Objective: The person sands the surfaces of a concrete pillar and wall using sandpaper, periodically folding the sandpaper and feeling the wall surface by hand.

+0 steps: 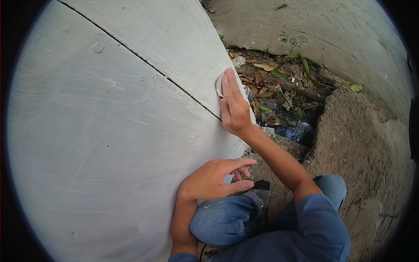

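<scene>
A large white-painted panel [113, 144] fills the left of the head view, with a dark seam running slantwise across it. Near its right edge, my right hand [235, 105] presses with outstretched fingers on a small whitish sheet [220, 86], flat against the painted surface. Only the sheet's rounded left edge shows beside the fingers; its kind I cannot make out. Lower down, my left hand [214, 178] hangs above my bent knee with its fingers loosely apart, holding nothing. My left forearm lies close along the panel.
Beyond the panel's edge lies a gap with dry leaves [267, 67], plastic litter [299, 132] and small plants. Rough, broken concrete [345, 126] borders it on the right. A grey concrete wall [301, 22] curves behind. My knees in jeans are beneath my arms.
</scene>
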`<state>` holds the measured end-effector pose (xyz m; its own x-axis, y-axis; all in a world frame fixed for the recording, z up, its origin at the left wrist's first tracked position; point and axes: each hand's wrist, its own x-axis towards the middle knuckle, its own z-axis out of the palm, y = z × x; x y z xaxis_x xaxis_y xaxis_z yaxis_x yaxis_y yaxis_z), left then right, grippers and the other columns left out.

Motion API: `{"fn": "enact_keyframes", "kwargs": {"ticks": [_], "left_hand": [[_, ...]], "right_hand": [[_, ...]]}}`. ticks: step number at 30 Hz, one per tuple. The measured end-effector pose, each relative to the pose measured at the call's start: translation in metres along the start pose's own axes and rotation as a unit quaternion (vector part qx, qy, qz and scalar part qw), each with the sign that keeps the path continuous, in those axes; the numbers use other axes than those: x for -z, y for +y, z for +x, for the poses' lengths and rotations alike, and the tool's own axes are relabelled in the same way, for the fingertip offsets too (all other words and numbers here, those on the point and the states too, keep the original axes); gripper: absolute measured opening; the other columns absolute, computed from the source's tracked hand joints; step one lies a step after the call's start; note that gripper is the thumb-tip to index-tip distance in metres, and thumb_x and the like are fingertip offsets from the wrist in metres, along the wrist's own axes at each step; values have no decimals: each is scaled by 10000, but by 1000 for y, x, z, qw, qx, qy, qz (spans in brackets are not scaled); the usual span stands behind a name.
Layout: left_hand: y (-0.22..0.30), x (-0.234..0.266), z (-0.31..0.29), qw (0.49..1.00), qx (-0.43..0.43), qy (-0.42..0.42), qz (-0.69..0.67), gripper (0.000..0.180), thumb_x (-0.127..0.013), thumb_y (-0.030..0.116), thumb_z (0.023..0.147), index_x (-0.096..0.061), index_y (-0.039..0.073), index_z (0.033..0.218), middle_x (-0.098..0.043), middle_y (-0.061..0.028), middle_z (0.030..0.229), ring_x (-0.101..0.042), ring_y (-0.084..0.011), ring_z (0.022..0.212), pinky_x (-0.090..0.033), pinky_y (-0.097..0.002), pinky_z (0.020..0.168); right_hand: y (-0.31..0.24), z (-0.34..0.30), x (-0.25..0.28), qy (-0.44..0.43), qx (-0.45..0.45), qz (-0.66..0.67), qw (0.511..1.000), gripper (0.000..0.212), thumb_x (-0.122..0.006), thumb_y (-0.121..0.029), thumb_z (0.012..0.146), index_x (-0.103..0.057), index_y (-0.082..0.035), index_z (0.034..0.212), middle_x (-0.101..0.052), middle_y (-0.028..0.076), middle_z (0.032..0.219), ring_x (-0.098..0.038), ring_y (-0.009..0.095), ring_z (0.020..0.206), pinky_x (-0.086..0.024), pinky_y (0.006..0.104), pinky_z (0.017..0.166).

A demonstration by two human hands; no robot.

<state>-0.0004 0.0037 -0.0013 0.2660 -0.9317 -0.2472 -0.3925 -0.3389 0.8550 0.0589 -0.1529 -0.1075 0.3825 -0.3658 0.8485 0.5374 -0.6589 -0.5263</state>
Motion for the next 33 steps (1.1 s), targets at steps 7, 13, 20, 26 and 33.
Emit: {"fn": "enact_keyframes", "kwargs": {"ticks": [7,13,20,26,33], "left_hand": [[-5,-1,6,1000,-1,-3,1,561,-711,366,869,-564,10,1277,-698,-141,938,-691,-241,839,-530,-341,768],[1,-1,2,1000,-3,-4,6,562,-716,360,864,-563,28,1290,-695,-128,976,-675,-228,844,-526,-345,778],[4,-1,0,1000,17,-14,0,584,-726,355,856,-552,32,1310,-691,-129,996,-668,-219,837,-529,-346,747],[3,0,2,1000,17,-11,24,590,-730,351,852,-551,28,1312,-695,-134,1000,-669,-208,841,-535,-338,703],[4,-2,4,999,37,-11,13,587,-733,349,850,-556,26,1307,-699,-136,995,-673,-210,842,-534,-340,708]], "right_hand": [[39,-75,11,-63,28,-34,997,608,-587,62,756,-455,116,1347,-423,307,1425,-392,474,1342,-353,472,1105],[-2,-50,-3,-17,-63,13,998,610,-533,76,816,-396,90,1410,-356,301,1476,-336,447,1385,-348,428,1111],[-1,-15,-6,46,-49,40,997,587,-500,103,839,-399,72,1416,-347,292,1486,-358,421,1381,-331,391,1117],[71,-102,2,13,-97,-39,994,594,-530,56,864,-382,25,1439,-371,268,1481,-392,410,1360,-359,390,1104],[51,-94,-8,5,-340,-11,940,553,-462,-52,970,-299,-67,1499,-321,257,1506,-368,382,1375,-367,346,1083]]}}
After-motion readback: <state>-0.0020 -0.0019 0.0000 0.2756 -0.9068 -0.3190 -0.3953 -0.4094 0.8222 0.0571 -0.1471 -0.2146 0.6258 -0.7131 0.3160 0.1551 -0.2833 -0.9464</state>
